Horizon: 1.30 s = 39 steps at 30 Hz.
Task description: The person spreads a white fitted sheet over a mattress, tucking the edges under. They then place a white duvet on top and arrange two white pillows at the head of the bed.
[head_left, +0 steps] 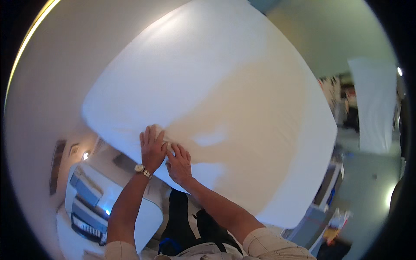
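Note:
A mattress in a smooth white sheet (216, 86) fills the middle of the head view. My left hand (152, 149) lies on the sheet close to the near left edge, its fingers stretched out. On that wrist is a metal-banded watch (143, 170). Just to the right and slightly nearer rests my right hand (178, 164), fingers apart and a little bent. A small ridge of sheet rises at the fingertips of both hands. What lies under the palms is hidden. My shadow falls across the sheet to the right.
On the left, a white bedside table (149, 221) carries a dark telephone (89, 227) and a grey box-like object (86, 186). A white cloth (376, 106) hangs at the far right. Near the right corner of the bed stands a grey drawer unit (307, 223), with assorted items (338, 223) beside it.

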Each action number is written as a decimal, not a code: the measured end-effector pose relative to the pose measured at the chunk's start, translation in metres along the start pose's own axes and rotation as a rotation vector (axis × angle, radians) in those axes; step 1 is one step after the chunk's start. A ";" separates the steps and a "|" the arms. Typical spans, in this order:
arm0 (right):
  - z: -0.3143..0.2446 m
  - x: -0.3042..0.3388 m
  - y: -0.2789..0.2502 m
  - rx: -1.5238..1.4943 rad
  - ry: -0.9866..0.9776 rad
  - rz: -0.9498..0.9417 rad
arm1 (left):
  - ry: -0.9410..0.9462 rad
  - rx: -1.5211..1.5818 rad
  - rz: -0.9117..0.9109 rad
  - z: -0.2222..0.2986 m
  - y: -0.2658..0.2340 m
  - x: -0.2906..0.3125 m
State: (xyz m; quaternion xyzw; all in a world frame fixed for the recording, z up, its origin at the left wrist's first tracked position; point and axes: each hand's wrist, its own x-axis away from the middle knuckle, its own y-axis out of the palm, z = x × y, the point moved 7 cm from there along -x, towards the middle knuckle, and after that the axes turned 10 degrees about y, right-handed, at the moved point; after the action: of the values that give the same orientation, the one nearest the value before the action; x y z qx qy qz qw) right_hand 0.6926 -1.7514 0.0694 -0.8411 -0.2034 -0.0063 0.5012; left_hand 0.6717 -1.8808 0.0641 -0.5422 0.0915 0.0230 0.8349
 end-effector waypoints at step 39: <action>0.774 0.771 -0.234 -0.303 1.230 0.588 | 1.251 0.023 -0.824 1.003 0.386 0.322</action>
State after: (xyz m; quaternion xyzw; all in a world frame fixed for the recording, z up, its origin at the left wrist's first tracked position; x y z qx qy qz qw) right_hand 1.1686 -0.7413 0.0462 -0.7656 0.3567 -0.3739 0.3832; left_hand 1.0629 -0.8297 0.0554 -0.4358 0.3390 -0.6051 0.5736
